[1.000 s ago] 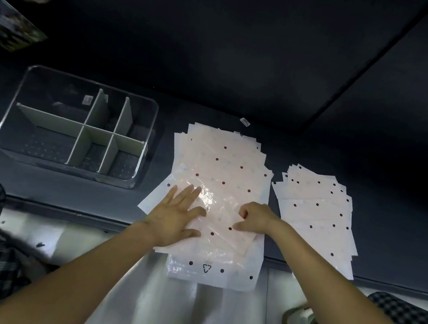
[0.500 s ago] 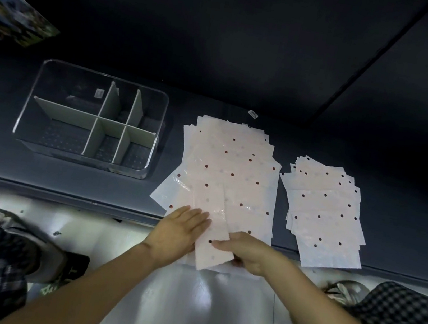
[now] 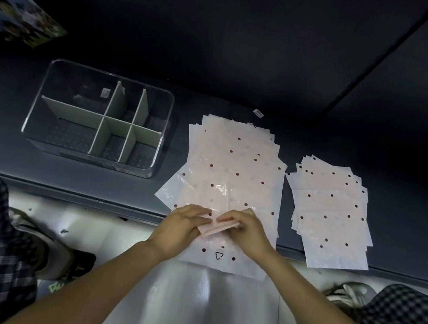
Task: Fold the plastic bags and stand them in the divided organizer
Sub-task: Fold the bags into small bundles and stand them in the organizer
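Head view: left hand [image 3: 180, 228] and right hand [image 3: 246, 229] pinch a small folded bag [image 3: 213, 227] between them, above the near edge of the large bag pile [image 3: 237, 165] (pink, dotted). The divided organizer [image 3: 97, 116] sits far left; a smaller pile [image 3: 330, 212] lies right.

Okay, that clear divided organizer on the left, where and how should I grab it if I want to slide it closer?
Probably grip the clear organizer by its near long wall, fingers hooked over the rim from above on the person's side. The rim is open there, while the grey dividers crowd the middle. The left hand is nearer, but both hands now hold the folded bag.
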`<move>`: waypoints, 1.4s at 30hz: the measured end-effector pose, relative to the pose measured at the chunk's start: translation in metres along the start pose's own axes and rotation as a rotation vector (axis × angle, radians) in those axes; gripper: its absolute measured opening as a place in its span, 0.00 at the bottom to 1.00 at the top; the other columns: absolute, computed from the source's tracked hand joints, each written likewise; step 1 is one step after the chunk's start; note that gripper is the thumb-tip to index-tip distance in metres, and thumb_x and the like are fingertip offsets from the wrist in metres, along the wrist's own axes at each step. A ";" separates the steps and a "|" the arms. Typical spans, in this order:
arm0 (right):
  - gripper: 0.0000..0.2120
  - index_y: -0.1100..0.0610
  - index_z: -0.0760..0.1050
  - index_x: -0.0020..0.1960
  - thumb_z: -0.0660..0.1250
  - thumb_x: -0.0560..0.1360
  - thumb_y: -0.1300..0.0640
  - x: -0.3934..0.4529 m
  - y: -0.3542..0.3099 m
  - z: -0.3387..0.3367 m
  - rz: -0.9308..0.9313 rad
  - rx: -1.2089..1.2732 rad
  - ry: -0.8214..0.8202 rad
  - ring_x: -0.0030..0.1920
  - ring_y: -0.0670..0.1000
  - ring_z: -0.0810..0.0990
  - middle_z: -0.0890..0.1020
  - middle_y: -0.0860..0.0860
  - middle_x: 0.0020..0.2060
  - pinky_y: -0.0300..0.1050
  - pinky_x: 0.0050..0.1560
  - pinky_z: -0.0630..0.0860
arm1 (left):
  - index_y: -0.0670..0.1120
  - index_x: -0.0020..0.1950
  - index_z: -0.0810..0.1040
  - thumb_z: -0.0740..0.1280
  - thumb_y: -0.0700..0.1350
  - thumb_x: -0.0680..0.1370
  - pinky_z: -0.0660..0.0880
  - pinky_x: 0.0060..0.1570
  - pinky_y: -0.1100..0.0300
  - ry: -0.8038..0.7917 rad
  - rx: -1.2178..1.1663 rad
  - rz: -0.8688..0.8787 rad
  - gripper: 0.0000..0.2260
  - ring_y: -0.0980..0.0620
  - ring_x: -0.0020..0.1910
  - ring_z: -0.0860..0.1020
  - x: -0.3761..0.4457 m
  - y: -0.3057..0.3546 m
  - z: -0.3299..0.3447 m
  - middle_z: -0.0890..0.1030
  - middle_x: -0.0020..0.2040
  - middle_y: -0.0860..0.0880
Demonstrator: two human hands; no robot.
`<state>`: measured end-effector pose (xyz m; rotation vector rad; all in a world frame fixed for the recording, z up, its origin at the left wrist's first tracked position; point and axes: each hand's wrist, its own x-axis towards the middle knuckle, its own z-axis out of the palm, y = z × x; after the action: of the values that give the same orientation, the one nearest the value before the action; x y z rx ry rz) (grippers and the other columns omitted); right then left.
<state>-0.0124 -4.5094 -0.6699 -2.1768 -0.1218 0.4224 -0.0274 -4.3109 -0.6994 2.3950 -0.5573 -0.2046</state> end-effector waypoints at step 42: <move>0.21 0.48 0.75 0.57 0.71 0.69 0.66 -0.003 -0.018 0.012 0.197 -0.106 0.090 0.49 0.47 0.70 0.77 0.50 0.44 0.35 0.51 0.68 | 0.42 0.76 0.38 0.44 0.56 0.83 0.38 0.75 0.54 -0.313 0.612 -0.013 0.29 0.47 0.76 0.40 0.026 -0.003 -0.005 0.39 0.77 0.42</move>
<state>-0.0175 -4.4901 -0.6609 -2.3179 0.1243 0.4360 -0.0018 -4.3174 -0.6982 2.9814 -0.8433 -0.4774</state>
